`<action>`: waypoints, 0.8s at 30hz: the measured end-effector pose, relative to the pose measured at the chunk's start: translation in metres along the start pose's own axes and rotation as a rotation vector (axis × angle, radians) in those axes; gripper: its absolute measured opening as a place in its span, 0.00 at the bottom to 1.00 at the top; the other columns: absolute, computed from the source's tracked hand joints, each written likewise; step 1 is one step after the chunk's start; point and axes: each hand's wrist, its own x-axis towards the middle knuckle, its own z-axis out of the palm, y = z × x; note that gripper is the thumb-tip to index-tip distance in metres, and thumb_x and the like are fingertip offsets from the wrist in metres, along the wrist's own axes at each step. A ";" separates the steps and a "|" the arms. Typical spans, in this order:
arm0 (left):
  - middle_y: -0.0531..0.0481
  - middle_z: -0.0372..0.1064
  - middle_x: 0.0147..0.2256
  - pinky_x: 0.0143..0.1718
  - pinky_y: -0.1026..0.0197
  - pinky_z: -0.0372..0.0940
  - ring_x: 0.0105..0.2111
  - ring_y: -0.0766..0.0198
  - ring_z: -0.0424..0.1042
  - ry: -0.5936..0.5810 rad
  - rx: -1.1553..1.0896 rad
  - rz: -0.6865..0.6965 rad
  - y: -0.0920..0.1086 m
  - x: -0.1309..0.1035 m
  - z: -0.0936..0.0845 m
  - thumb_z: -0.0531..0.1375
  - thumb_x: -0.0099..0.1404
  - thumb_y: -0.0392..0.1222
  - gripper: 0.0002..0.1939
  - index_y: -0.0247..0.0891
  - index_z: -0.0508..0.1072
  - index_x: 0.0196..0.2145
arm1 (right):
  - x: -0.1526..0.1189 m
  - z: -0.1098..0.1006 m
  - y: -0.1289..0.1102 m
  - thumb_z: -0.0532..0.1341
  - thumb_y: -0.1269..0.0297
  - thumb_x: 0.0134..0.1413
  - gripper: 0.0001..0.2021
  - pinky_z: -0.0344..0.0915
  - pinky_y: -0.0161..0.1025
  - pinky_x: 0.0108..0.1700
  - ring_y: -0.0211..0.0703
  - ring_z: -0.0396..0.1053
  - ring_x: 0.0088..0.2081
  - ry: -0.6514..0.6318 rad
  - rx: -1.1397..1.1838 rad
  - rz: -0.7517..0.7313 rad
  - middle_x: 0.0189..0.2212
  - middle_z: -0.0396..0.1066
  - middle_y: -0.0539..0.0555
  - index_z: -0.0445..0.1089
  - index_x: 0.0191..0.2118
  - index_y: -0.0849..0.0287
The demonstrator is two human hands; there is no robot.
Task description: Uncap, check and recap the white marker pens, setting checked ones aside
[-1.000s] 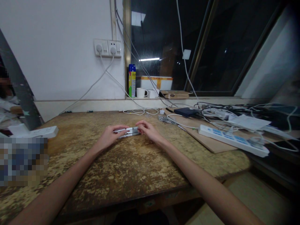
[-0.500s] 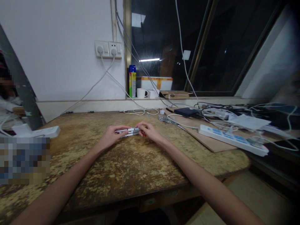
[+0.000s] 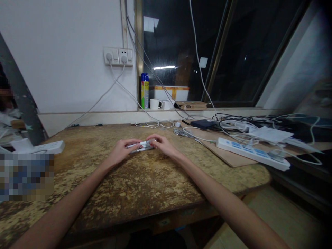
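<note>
Nearest to us, our two forearms run out over the worn, mottled table [image 3: 145, 183] and converge at its middle. Our left hand [image 3: 119, 152] and our right hand [image 3: 162, 146] meet there on a small bundle of white pens [image 3: 141, 146] lying flat on the wood, and both hands are closed on it: the left fingers curl over one end, the right fingers pinch the other. The bundle's long axis runs left to right across our view, roughly square to both forearms, so each hand caps one end and neither is clearly nearer; the pens sit directly between the two grips, with only their middle showing. How many pens there are we cannot tell. Off to the left a white power strip [image 3: 43, 148] rests near the table's edge, well apart from our hands. To the right lies another power strip [image 3: 251, 154] on a cardboard sheet among tangled cables. Farther back, on the sill, stand a blue spray can [image 3: 144, 90] and a white mug [image 3: 155, 103], below the wall sockets [image 3: 118, 56].
</note>
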 end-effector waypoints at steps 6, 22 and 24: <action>0.46 0.79 0.48 0.55 0.53 0.62 0.49 0.49 0.75 0.022 -0.016 0.008 0.000 0.000 0.002 0.61 0.66 0.58 0.21 0.42 0.81 0.48 | -0.001 0.002 -0.004 0.58 0.61 0.58 0.10 0.57 0.36 0.33 0.38 0.61 0.28 0.010 0.019 0.037 0.27 0.68 0.49 0.75 0.40 0.59; 0.46 0.80 0.46 0.52 0.54 0.63 0.47 0.49 0.76 0.017 -0.006 0.015 -0.002 0.002 0.002 0.62 0.65 0.57 0.20 0.42 0.82 0.46 | -0.006 0.000 -0.014 0.59 0.59 0.61 0.11 0.57 0.36 0.37 0.40 0.62 0.32 -0.031 0.005 -0.006 0.31 0.68 0.49 0.74 0.43 0.57; 0.46 0.80 0.46 0.51 0.54 0.64 0.46 0.49 0.76 0.011 0.015 0.022 -0.001 0.002 -0.001 0.62 0.65 0.57 0.19 0.43 0.82 0.46 | -0.007 -0.001 -0.015 0.59 0.59 0.61 0.11 0.57 0.36 0.38 0.40 0.62 0.34 -0.054 0.046 -0.016 0.32 0.68 0.50 0.74 0.44 0.56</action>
